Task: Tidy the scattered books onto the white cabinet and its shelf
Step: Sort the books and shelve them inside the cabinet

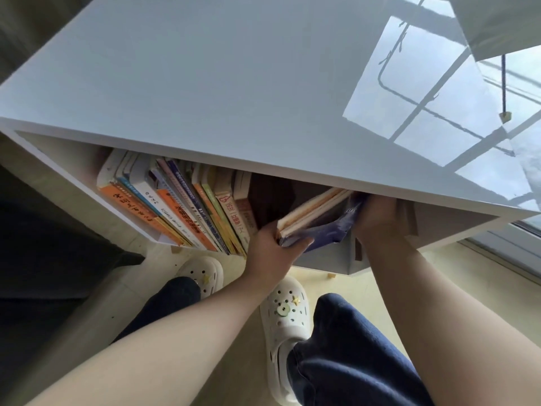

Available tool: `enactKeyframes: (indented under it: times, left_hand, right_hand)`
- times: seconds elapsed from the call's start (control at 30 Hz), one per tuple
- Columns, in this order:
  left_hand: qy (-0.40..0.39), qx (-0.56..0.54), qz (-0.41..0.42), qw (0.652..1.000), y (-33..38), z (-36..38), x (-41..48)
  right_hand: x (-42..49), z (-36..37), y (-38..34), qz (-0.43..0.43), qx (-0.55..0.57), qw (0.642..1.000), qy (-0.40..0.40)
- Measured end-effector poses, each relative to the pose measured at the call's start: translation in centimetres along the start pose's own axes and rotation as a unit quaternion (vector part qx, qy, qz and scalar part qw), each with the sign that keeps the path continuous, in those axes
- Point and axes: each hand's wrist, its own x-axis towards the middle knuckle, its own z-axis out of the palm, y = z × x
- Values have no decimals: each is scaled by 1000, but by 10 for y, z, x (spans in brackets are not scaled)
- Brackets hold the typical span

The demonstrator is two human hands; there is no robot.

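Bare forearms (205, 332) up front, white clogs (284, 317) on the floor below, so this is a lean-in-and-feed job. The left hand (272, 247) has its fingers clamped round the near corner of a floppy stack of books (316, 212). The right hand (377, 215) grips the far end by the blue cover, with its fingertips hidden under the cabinet (234, 83) top. The stack sits tilted at the mouth of the shelf (328, 260), in the gap right of the row of books (181, 200) already standing there. My advice: square up the spines first, tip the stack upright, slide it in bottom edge first and press it left against the row so nothing flops. Watch that soft blue cover, it looks ready to fold under.
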Motion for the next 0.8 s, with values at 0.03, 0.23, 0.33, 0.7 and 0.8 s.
enactKeyframes:
  times: [0.03, 0.23, 0.33, 0.7, 0.8]
  left_hand:
    - [-15, 14, 2, 1000, -1, -1, -1]
    - [-17, 217, 80, 973, 15, -13, 3]
    - [-8, 308, 91, 947, 27, -13, 4]
    - [74, -149, -191, 967, 9, 12, 3]
    - [60, -224, -278, 932, -2, 16, 5]
  right_hand:
    - [2, -2, 1, 26, -17, 1000, 3]
    - [8, -3, 7, 59, -44, 997, 34]
    - [3, 1, 3, 56, -23, 998, 34]
    - [-19, -4, 26, 19, -42, 999, -17]
    - [-23, -12, 39, 65, -84, 994, -23]
